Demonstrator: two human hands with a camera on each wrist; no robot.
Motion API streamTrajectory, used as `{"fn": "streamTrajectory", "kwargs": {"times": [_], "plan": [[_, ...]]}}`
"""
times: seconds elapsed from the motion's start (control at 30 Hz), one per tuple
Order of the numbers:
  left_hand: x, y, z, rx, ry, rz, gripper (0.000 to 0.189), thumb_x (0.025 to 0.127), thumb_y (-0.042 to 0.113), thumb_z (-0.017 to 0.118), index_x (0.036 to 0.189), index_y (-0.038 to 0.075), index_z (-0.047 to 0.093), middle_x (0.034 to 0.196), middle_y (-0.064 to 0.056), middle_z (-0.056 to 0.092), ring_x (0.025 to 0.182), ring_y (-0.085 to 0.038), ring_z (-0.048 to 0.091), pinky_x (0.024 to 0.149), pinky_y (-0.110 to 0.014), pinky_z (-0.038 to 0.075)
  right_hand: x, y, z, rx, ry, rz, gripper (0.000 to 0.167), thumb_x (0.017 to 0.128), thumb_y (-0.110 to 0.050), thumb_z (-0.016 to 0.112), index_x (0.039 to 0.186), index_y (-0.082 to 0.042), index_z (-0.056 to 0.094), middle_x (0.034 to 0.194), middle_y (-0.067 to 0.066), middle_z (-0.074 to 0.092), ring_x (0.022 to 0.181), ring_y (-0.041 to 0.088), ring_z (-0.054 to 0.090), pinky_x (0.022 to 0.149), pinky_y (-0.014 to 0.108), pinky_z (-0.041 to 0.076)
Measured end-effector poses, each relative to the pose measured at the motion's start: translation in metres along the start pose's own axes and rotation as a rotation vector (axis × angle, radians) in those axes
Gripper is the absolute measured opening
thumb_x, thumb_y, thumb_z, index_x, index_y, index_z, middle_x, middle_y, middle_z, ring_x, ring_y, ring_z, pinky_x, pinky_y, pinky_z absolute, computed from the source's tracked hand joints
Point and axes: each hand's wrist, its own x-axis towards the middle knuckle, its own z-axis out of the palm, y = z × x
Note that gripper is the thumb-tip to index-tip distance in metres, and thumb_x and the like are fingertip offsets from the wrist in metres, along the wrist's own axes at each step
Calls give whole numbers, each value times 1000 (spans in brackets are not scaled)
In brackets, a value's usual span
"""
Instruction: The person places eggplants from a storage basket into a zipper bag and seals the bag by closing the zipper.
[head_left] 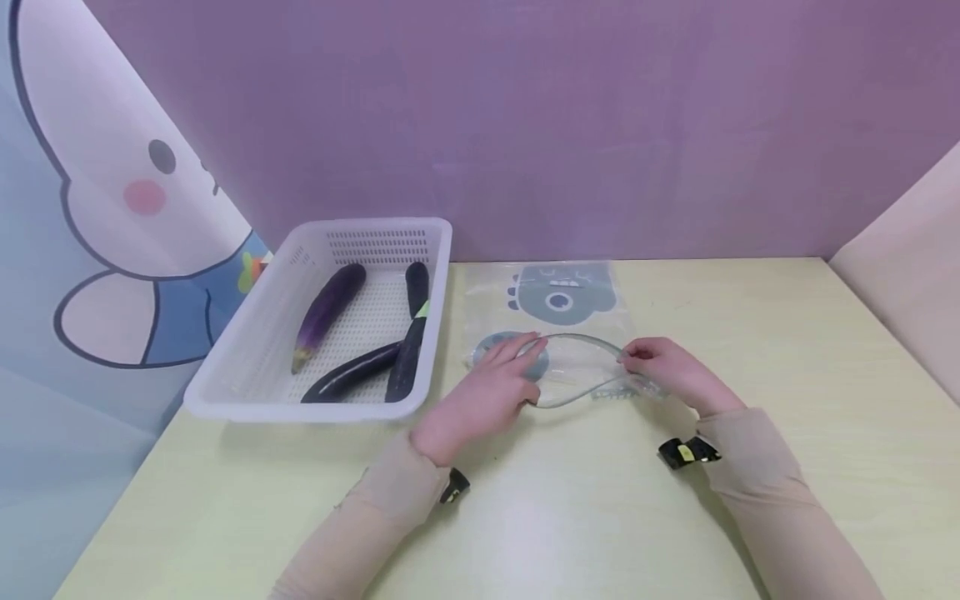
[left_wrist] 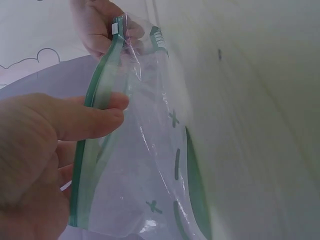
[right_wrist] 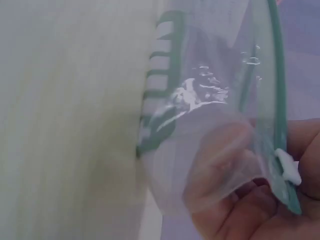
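Note:
A clear zip bag (head_left: 581,354) with a green rim and blue-green cartoon prints lies on the table, its mouth spread into a loop toward me. My left hand (head_left: 491,392) holds the left side of that mouth; in the left wrist view, the thumb (left_wrist: 92,122) crosses over the green zip strip (left_wrist: 80,175), with other fingers behind it. At the opposite end, my right hand (head_left: 671,371) pinches the bag's corner beside the white slider (right_wrist: 288,166). Part of the right fingers shows through the clear film.
Left of the bag stands a white plastic basket (head_left: 315,410) holding several eggplants, one purple eggplant (head_left: 327,312) and other darker ones. A purple wall (head_left: 525,125) closes off the back of the pale table (head_left: 787,350). A cartoon-printed sheet (head_left: 112,250) hangs at the left.

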Motion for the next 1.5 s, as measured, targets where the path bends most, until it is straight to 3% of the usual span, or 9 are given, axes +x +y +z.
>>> {"fn": "streamTrajectory", "kwargs": {"times": [0.1,0.27,0.37,0.5,0.63,1.0,1.13,1.33,1.5], "plan": [[-1,0,2,-11,-3,8,21,83,3,64,84,20,76,148,-20,37,140,-36,28,115,-49,24,2,-2,2,32,-37,19,20,98,-9,45,101,8,56,77,5,54,67,12,47,60,25,41],[-1,-1,5,-28,-10,3,20,81,4,66,84,20,76,147,-22,36,139,-38,28,115,-49,23,5,-3,5,75,16,39,21,100,-11,41,97,6,53,65,-2,41,52,7,37,47,23,35],[-2,-1,5,-57,-45,-24,17,80,5,68,83,21,76,150,-22,31,141,-39,24,115,-50,21,6,-1,4,168,21,48,22,100,-13,42,98,6,53,68,-3,42,56,6,39,49,22,36],[-2,-1,5,-80,-81,-29,11,79,10,72,79,21,75,152,-20,29,142,-39,21,116,-51,20,6,2,0,310,-16,65,24,100,-17,43,83,-3,50,71,-4,42,66,7,41,57,21,36],[-2,-1,4,-80,-96,-22,6,81,16,72,76,20,74,151,-19,30,143,-38,19,117,-49,18,6,3,-3,356,-8,56,32,101,-24,44,71,-12,42,68,-5,40,66,9,39,59,23,34],[0,-1,-3,-71,-77,-9,10,82,13,70,75,20,73,152,-18,29,143,-38,19,116,-50,19,6,-5,-8,456,288,-29,24,101,-22,44,86,-5,51,71,-13,48,68,3,42,58,16,38],[1,-1,-3,-67,-70,-18,7,81,15,72,76,20,74,152,-18,29,143,-38,19,116,-50,19,4,-7,-8,410,314,-25,25,101,-25,44,92,-2,52,72,-14,49,68,3,43,59,17,39],[1,-1,-1,-53,-49,-10,4,80,18,74,78,21,75,149,-18,34,140,-41,24,113,-54,24,-1,-12,-10,246,199,22,30,102,-26,41,100,4,48,73,-3,47,63,7,43,55,23,40],[1,2,-1,-66,-63,17,6,80,27,74,78,21,73,146,-17,40,138,-40,29,113,-54,25,-4,-14,-7,101,176,16,27,101,-21,42,101,4,52,70,0,45,60,10,42,54,24,41]]}}
